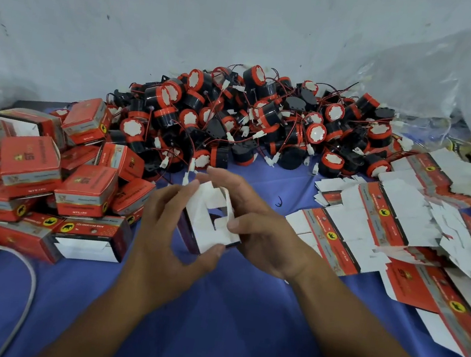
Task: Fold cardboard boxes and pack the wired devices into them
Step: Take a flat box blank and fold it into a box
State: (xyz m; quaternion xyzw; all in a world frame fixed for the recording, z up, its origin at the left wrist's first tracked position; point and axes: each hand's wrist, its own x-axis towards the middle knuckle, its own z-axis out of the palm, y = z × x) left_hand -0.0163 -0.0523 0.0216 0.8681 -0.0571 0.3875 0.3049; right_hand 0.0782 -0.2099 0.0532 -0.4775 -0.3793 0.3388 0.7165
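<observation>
Between the two hands, above the desk: a half-folded box is held, its white inner flaps turned up toward the camera and its open end not yet closed.
Left hand: the box is pinched between the forefinger at its upper edge and the thumb at its lower corner; the fingers are spread wide across its left side.
Right hand: the box is gripped from the right, with the thumb pressed on a flap and the other fingers laid behind the far side.
Box axis: the long side is judged to run away from the person, tilted a little; blur prevents a finer reading.
Deciding relation: the wired devices are heaped straight beyond the box, and the nearest white connectors lie just past the right fingertips, so the right hand is judged the nearer for a pick.
Left of the hands: folded boxes are piled against the heap.
Right of the hands: flat blanks are spread near the right forearm.
Step in hand: the flaps are judged to need tucking before any device is taken.
</observation>
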